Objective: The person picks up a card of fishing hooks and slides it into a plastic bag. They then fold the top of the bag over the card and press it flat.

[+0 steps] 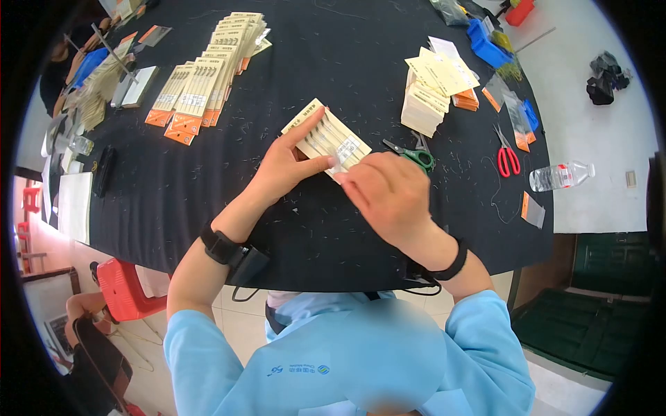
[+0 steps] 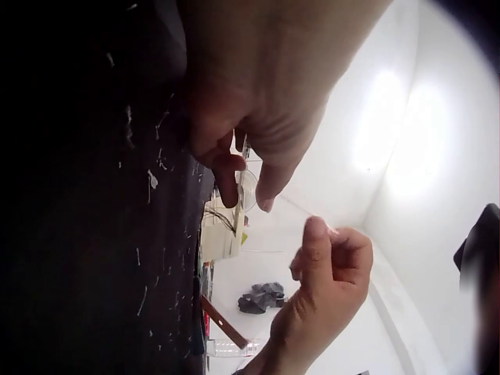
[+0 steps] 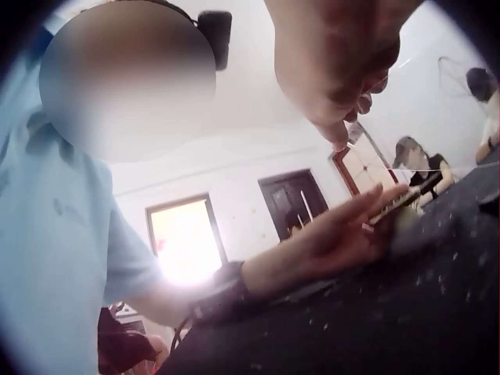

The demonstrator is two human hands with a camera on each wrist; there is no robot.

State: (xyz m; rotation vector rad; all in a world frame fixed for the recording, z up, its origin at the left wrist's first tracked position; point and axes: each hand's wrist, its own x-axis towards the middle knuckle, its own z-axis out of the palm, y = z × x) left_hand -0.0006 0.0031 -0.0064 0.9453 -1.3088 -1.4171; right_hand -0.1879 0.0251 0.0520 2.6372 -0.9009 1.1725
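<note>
Left hand [image 1: 284, 170]: gripping a cream printed card [image 1: 325, 139] along its left side, forefinger up by the far corner, thumb across the near edge. The card tilts in front of me, roughly mid-table, with slim dark-marked pieces in rows along its face and a white printed label toward its right end.

Right hand [image 1: 392, 197]: fingers curled, thumb and forefinger pinched together just beside the card's near right corner. Both wrist views show a fine thread [image 2: 301, 205] at that pinch; its far end I cannot make out.

Ground: black tablecloth [image 1: 333, 243], flecked with short pale thread scraps.

Close by, just beyond my right hand: green-handled scissors [image 1: 420, 158], blades apart. Behind them, a stack of cream cards [image 1: 422, 114], loose ones fanned on top. Farther right, red-handled scissors [image 1: 508, 163], then a clear plastic bottle [image 1: 560, 176] at the table's right edge. Nearer me, a clear sleeve with an orange end [image 1: 533, 210].

Far left: a long overlapping row of orange-ended card packs [image 1: 211, 76], well apart from my hands. Far right corner: a blue plastic basket [image 1: 485, 48].
</note>
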